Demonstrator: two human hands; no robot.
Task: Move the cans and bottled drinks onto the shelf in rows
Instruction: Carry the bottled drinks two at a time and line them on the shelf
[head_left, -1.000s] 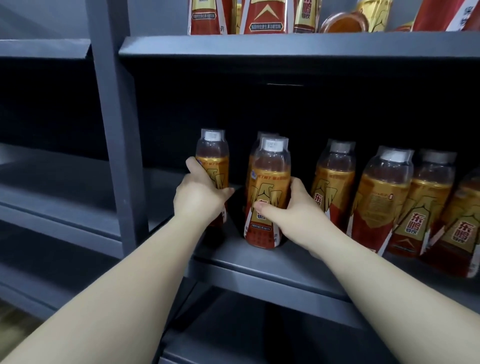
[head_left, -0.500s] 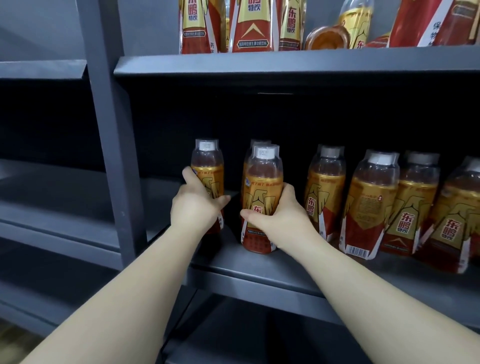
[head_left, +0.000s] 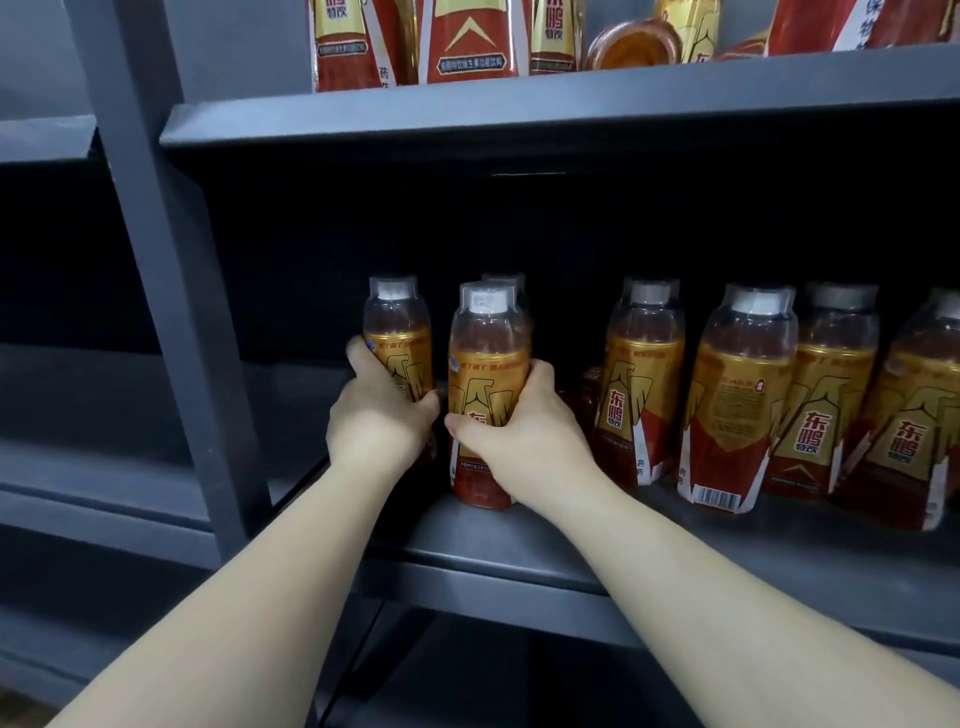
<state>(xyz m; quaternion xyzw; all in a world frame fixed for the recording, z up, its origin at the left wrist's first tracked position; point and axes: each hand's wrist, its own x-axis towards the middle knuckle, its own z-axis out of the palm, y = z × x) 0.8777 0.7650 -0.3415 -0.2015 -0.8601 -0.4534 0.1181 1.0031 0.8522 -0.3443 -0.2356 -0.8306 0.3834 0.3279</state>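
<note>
The left hand (head_left: 382, 415) curls round the lower half of a clear plastic bottle (head_left: 397, 332) of amber drink with a gold-and-red label and white cap; its base is hidden behind the hand. The right hand (head_left: 519, 441), just beside the left, wraps a second bottle (head_left: 485, 353) of the same kind, thumb across the label; this one stands upright on the dark grey metal shelf board (head_left: 519, 545); a third bottle (head_left: 506, 283) peeks out just behind it; right of the right hand, more such bottles (head_left: 644, 374) stand in rows; a grey upright post (head_left: 171, 312) rises left of the left hand; above both hands an upper board (head_left: 519, 109) carries further labelled bottles.
</note>
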